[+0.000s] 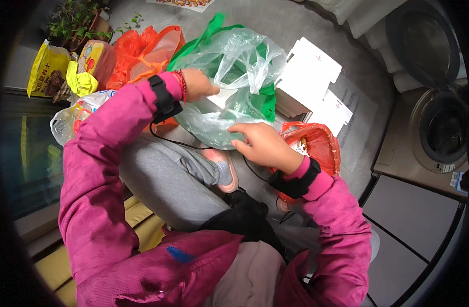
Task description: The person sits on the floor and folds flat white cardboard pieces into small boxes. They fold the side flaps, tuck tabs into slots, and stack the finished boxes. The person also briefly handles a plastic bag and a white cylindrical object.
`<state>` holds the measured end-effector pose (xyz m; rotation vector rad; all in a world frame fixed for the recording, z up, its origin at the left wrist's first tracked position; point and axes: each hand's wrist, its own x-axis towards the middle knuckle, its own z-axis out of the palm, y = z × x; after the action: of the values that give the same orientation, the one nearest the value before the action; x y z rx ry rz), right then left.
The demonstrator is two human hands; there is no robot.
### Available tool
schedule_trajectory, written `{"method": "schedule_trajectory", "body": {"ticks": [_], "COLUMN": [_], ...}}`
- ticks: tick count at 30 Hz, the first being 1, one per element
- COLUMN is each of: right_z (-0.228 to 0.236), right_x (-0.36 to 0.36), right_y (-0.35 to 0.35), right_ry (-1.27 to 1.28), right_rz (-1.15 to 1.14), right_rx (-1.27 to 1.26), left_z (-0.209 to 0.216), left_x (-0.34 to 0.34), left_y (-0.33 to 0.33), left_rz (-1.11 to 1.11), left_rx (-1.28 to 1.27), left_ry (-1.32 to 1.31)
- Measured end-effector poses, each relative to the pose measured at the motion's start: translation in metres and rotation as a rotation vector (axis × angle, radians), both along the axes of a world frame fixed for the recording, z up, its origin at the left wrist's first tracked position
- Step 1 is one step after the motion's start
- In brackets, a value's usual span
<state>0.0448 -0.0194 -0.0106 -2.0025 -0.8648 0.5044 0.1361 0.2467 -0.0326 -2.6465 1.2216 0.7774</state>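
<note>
On the far left is a yellow bag [42, 71] with pictures on it, and a clear plastic bottle [63, 127] lies near it. A leafy green plant [71, 23] is up behind them. Next come some bright red bags [133, 48], all bunched together. Then there is the left hand [198, 85], in a pink sleeve, with its fingers bent. It is over the left side of the big clear plastic bag [209, 125], but I cannot tell if it grips the bag. The clear bag lies between the two hands and spreads out past them. A flat white thing [223, 97] shows by the left fingertips. A green bag [268, 105] is around and behind the clear one. The right hand [265, 146] is at the near right side of the clear bag, with its thumb and pointing finger spread apart. Just past it are white boxes [307, 74], and a red plastic bag [324, 148] stands open beside its wrist. On the far right is a washing machine [398, 140] with its round door open.
</note>
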Motion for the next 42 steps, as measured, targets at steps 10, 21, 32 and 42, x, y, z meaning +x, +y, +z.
{"method": "schedule_trajectory", "body": {"ticks": [10, 21, 32, 42], "right_z": [0.06, 0.084, 0.036, -0.011], "right_x": [-0.033, -0.046, 0.007, 0.045], "right_y": [-0.085, -0.119, -0.196, -0.262], "right_ry": [0.089, 0.451, 0.464, 0.492], "right_rz": [-0.296, -0.705, -0.945, -0.875], "right_rx": [0.15, 0.667, 0.775, 0.465], "left_z": [0.165, 0.146, 0.04, -0.078], "left_x": [-0.037, -0.109, -0.086, -0.114], "left_y": [0.002, -0.143, -0.222, -0.187], "left_rz": [0.204, 0.756, 1.132, 0.637], "left_rx": [-0.602, -1.785, -1.802, -0.75], "left_ry": [-0.3, 0.071, 1.059, 0.233]}}
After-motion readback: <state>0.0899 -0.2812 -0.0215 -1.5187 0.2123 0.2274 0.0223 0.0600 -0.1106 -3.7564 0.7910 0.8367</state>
